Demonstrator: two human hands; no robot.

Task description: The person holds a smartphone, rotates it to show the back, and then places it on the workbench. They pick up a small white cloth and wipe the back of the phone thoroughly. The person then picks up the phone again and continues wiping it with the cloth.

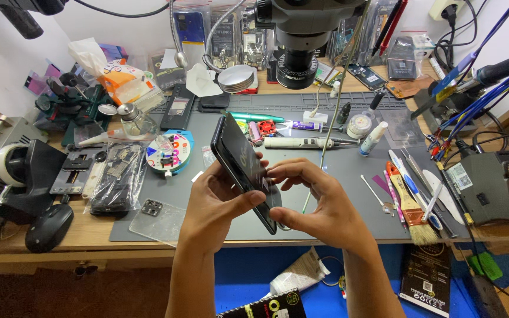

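A black smartphone (240, 160) is held tilted on its long edge above the grey work mat (349, 176), its dark glass facing me. My left hand (216, 203) grips it from below, thumb lying across the glass near the lower end. My right hand (319, 200) pinches the phone's lower end, with fingertips touching the edge near my left thumb. Both forearms rise from the bottom of the view.
A microscope head (301, 35) hangs over the mat's back. A brush (410, 206), tweezers and swabs lie at right beside a soldering station (499, 185). A clear phone case (160, 221), a round parts dish (169, 154), a black mouse (48, 227) and a glass bottle (134, 121) sit left.
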